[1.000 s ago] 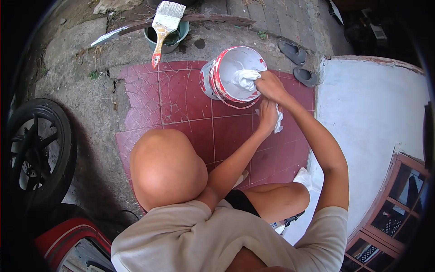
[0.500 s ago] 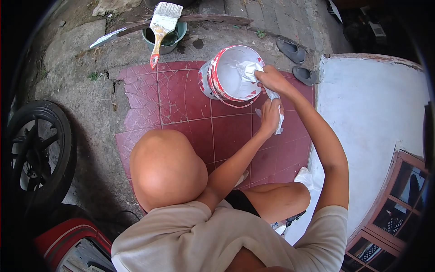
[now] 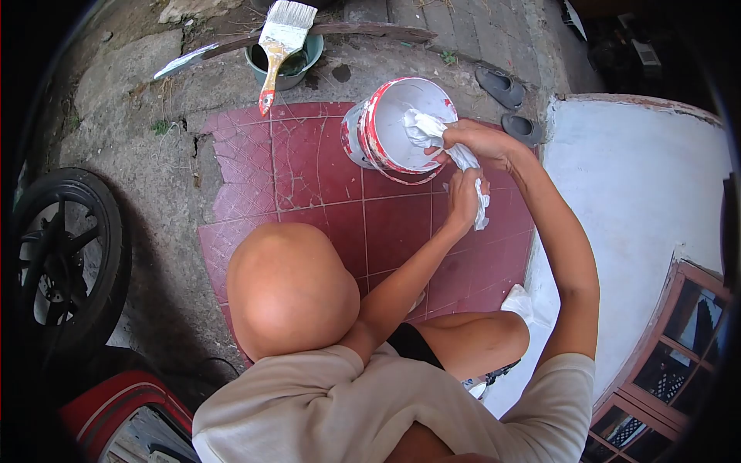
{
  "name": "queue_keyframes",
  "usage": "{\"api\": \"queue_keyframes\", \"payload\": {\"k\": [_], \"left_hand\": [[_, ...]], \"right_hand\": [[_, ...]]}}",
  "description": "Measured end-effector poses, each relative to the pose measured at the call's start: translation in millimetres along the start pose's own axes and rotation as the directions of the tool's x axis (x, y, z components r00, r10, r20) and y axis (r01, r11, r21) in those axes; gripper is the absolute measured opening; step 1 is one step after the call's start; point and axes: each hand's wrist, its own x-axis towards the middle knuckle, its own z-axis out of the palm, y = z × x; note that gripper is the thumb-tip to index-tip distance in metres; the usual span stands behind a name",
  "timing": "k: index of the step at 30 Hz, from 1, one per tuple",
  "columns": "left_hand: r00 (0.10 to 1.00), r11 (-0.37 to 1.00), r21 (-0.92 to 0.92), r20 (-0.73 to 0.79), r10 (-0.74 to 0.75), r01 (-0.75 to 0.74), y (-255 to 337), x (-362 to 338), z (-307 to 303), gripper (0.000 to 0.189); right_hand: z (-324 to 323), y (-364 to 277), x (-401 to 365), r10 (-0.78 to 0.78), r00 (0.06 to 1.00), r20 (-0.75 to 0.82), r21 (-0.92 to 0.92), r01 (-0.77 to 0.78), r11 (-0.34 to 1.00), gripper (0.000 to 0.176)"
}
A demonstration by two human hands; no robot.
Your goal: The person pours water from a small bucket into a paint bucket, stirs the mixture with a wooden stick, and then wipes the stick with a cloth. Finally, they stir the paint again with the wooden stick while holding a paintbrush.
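A white crumpled plastic bag point(image 3: 423, 128) stretches between my hands. My right hand point(image 3: 480, 141) is closed around its upper part, with the bunched end hanging over the mouth of the paint bucket point(image 3: 369, 127). Just below, my left hand point(image 3: 465, 199) grips the bag's other end, and a loose tail sticks out beside the fingers. The bucket is white with red markings and a wire handle, and is smeared with whitish paint inside. It stands on the red tiles, leaning slightly in view.
A wide paintbrush point(image 3: 283, 42) rests across a small green pail point(image 3: 309, 60) and a wooden strip point(image 3: 370, 31). Grey shoes point(image 3: 502, 89) lie by the white wall point(image 3: 633, 177). A motorcycle wheel point(image 3: 73, 266) stands at left. Another white bag point(image 3: 519, 302) lies near my knee.
My right hand has shifted slightly right and down and turned, and the bag's upper end is now more bunched. My left hand keeps its grip with little movement.
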Motion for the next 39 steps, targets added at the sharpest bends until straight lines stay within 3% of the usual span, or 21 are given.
{"api": "queue_keyframes", "payload": {"k": [3, 6, 9, 12, 18, 21, 25, 28, 30, 33, 36, 39], "left_hand": [[1.0, 1.0, -0.007, -0.02, -0.008, 0.008, -3.8, 2.4, -1.6, 0.038], [1.0, 0.999, 0.047, -0.007, -0.012, 0.012, -10.7, 5.5, -7.0, 0.038], [1.0, 0.996, 0.082, -0.009, -0.013, 0.014, -18.1, 6.5, -10.0, 0.038], [1.0, 0.999, 0.021, 0.001, 0.026, -0.026, -24.5, 7.8, -9.0, 0.039], [0.998, 0.996, 0.08, -0.039, 0.042, -0.039, -24.6, 5.4, -7.7, 0.037], [0.998, 0.988, 0.144, -0.003, 0.055, -0.054, -28.5, 8.1, -13.9, 0.031], [0.997, 0.978, 0.192, 0.006, 0.078, -0.077, -36.4, 12.8, -18.0, 0.028], [0.999, 0.993, 0.116, 0.031, 0.032, -0.035, -35.2, 12.5, -19.0, 0.027], [1.0, 1.0, 0.008, 0.021, 0.002, -0.002, -42.4, 14.9, -16.1, 0.037], [0.999, 0.997, -0.072, 0.026, -0.036, 0.038, -37.9, 12.5, -12.0, 0.041], [0.999, 0.999, -0.052, 0.042, 0.006, -0.004, -38.4, 10.3, -9.8, 0.039], [1.0, 0.998, -0.06, 0.02, 0.018, -0.017, -43.4, 11.6, -8.3, 0.038]], "right_hand": [[11.5, -10.8, -2.8, 0.088, 0.992, -0.094, 0.24, -0.064, 0.969, 0.041], [11.6, -1.3, 8.3, 0.112, 0.977, -0.183, 0.16, -0.083, 0.984, 0.039], [13.3, 14.6, 23.1, 0.016, 0.958, -0.288, 0.023, -0.01, 1.0, 0.036], [12.3, 32.2, 39.8, -0.119, 0.909, -0.4, -0.335, -0.024, 0.942, 0.036], [25.4, 42.7, 41.7, -0.345, 0.752, -0.562, -0.494, 0.029, 0.869, 0.034], [30.3, 39.2, 38.8, -0.396, 0.709, -0.583, -0.562, 0.001, 0.827, 0.036], [28.8, 36.9, 38.5, -0.375, 0.738, -0.561, -0.553, 0.003, 0.833, 0.037], [25.0, 38.8, 38.5, -0.358, 0.795, -0.489, -0.572, 0.017, 0.82, 0.042], [23.5, 34.0, 32.6, -0.311, 0.85, -0.425, -0.564, 0.02, 0.826, 0.046], [26.4, 13.0, 14.5, -0.185, 0.906, -0.381, -0.588, -0.083, 0.805, 0.054], [22.0, 21.7, 18.3, -0.287, 0.9, -0.328, -0.68, -0.014, 0.733, 0.053], [25.6, 22.6, 22.0, -0.299, 0.893, -0.336, -0.737, -0.052, 0.674, 0.044]]}}
